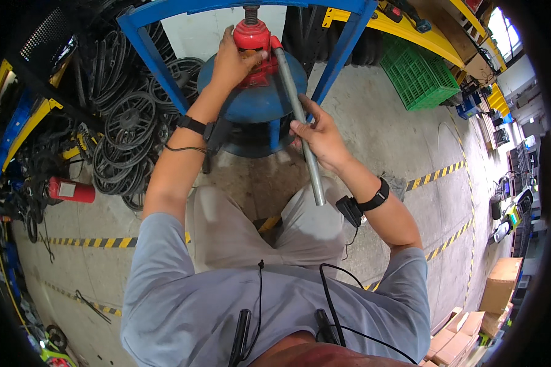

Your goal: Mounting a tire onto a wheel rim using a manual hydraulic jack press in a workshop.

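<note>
A red bottle jack [251, 33] with a threaded top screw stands on a blue round plate [254, 104] inside a blue steel press frame [349, 49]. My left hand [229, 64] is closed against the jack's left side, thumb on its front; a small orange-brown part shows by the thumb. A long grey metal pipe [312, 174] slants down from the red socket at the jack's right side. My right hand [315, 134] grips this pipe around its middle, with the thumb across it.
Black wheel rims [128, 122] are piled at left, near a red extinguisher [73, 189]. A green crate [413, 76] sits under yellow shelving [410, 33] at upper right. Cardboard boxes [499, 284] stand at lower right. Yellow-black tape [434, 174] marks the floor.
</note>
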`<action>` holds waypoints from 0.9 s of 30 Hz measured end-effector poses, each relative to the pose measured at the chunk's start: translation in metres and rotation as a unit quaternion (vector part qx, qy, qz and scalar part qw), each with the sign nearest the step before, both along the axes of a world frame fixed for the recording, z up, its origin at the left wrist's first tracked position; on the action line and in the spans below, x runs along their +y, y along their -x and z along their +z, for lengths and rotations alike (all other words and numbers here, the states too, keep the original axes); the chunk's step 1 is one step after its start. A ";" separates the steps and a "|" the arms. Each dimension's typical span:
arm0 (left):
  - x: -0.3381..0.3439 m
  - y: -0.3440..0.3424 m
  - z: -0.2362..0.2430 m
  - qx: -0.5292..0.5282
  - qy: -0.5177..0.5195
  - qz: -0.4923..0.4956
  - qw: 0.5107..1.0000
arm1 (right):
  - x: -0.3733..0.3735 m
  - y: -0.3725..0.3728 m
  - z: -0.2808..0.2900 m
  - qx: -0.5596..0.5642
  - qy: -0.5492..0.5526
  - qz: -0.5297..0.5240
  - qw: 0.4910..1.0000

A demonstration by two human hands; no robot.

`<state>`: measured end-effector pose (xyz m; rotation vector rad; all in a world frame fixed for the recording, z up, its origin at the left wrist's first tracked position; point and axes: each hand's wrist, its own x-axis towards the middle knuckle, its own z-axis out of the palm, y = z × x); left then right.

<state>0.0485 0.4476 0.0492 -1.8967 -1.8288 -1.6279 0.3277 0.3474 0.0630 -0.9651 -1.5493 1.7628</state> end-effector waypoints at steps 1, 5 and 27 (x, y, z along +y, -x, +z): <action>-0.004 0.000 -0.001 0.000 -0.002 0.002 1.000 | 0.002 0.000 0.008 0.000 -0.002 0.002 1.000; -0.011 0.002 -0.001 -0.034 0.037 -0.026 0.998 | 0.003 -0.004 0.035 0.100 -0.136 0.000 0.986; 0.015 0.038 0.030 -0.021 0.067 -0.095 0.993 | -0.019 -0.061 0.056 -0.093 -0.683 0.065 0.721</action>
